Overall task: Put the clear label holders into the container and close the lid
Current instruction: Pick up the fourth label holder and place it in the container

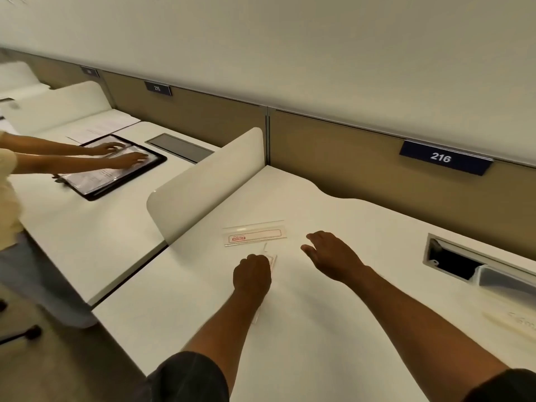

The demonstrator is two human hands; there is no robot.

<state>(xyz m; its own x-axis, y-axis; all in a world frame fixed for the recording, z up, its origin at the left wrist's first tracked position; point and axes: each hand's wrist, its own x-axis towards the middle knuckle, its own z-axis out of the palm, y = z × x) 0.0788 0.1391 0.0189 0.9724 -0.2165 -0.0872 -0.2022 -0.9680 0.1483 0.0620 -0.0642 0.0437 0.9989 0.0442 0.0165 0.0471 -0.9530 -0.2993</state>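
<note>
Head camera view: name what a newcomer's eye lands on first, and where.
Two bare forearms reach up from the bottom edge over the white desk. The left hand is curled on a clear label holder, and the right hand hovers open beside it. Another red-printed label holder lies flat just beyond them. A blue 216 sign sits on the back partition, upper right.

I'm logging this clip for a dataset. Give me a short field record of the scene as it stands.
setting: white desk, number sign 216
left hand: closed on a clear label holder
right hand: open, holding nothing
loose label holder: flat on desk, beyond the hands
container: clear, at right edge, partly out of view
</note>
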